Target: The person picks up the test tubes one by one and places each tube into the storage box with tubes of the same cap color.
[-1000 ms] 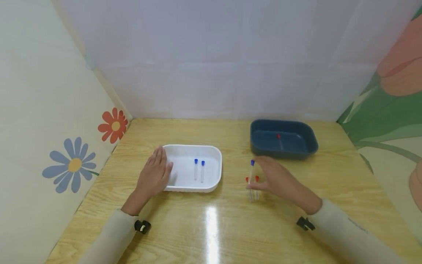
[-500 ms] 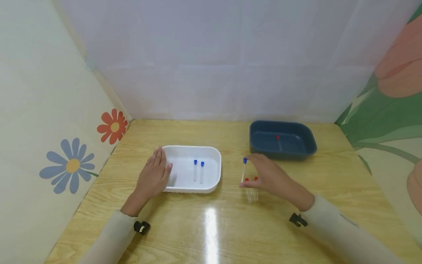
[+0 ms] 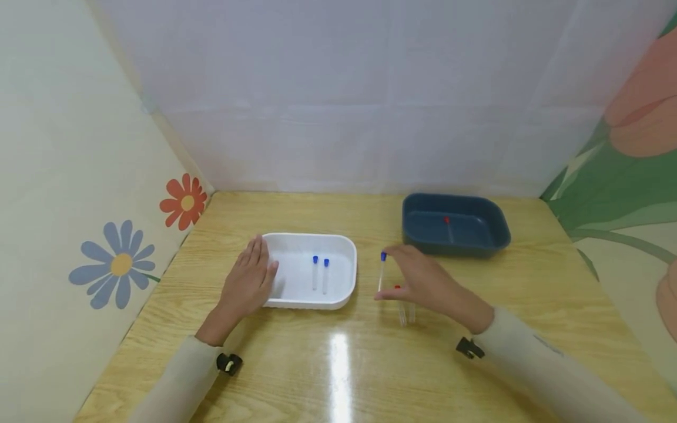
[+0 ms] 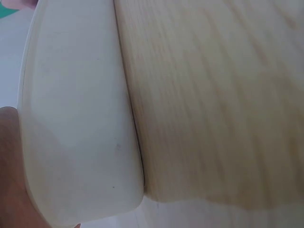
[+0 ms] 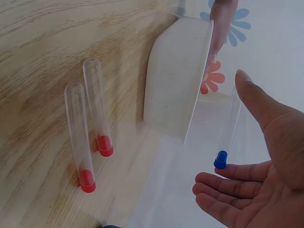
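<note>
My left hand rests against the left end of the white tray, fingers straight along its rim. In the tray lie two test tubes with blue caps. My right hand pinches a blue-capped test tube lengthwise, thumb at its round end and a finger at the cap. The tube is raised just right of the tray; in the right wrist view its blue cap points toward the fingers. Two red-capped test tubes lie on the table below my right hand, partly hidden by it in the head view.
A dark blue tray stands at the back right, with one red-capped test tube inside. A pale cloth wall closes off the table's back, with flower-printed panels on both sides.
My right hand has lifted the blue-capped test tube away from beside the red-capped ones and moved it left toward the white tray. My left hand has stayed in place.
</note>
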### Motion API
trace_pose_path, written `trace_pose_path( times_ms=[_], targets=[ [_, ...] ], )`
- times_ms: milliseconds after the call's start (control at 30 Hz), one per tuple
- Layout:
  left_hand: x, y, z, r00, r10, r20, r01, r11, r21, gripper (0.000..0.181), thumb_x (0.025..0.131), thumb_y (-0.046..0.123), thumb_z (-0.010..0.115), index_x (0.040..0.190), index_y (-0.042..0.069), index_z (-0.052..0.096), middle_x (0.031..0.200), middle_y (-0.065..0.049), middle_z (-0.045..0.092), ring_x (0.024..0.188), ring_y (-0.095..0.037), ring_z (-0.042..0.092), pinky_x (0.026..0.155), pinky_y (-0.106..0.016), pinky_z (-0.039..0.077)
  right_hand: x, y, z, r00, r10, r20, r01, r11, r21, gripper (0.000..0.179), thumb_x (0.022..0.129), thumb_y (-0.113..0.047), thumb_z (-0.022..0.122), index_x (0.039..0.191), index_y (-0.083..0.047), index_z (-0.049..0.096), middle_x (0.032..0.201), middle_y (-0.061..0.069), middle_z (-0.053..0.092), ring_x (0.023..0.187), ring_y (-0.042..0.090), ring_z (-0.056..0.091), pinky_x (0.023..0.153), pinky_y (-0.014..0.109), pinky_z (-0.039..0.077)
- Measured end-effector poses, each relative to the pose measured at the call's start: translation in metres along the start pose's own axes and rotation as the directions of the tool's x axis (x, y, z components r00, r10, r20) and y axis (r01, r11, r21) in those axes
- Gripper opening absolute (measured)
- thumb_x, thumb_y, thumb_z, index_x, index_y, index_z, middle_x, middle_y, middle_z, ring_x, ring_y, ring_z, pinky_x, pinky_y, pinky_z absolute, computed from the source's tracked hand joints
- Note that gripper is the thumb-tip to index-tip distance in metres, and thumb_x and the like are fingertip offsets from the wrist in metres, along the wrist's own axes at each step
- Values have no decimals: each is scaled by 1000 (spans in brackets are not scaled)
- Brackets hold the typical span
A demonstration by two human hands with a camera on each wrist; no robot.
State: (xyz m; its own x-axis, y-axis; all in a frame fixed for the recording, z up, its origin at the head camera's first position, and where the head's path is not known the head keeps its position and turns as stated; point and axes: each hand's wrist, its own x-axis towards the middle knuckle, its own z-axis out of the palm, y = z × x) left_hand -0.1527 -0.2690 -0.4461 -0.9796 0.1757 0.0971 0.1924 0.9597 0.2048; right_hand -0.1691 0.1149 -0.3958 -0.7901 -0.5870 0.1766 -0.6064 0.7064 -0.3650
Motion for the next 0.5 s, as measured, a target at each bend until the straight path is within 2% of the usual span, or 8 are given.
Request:
trace_pose_path(
  times_ms=[500],
  targets=[
    [0,-2,2,1000,-8,-2,8,1000,21,70,112,39,23,156,-14,11,166,-28,5,153,-44,8,123,-56,12,16,-14,2,999,-40,8,40,998,39,94,74,-57,85,142,0,54,140,19,58,132,35,53,105,51,48]
  ],
)
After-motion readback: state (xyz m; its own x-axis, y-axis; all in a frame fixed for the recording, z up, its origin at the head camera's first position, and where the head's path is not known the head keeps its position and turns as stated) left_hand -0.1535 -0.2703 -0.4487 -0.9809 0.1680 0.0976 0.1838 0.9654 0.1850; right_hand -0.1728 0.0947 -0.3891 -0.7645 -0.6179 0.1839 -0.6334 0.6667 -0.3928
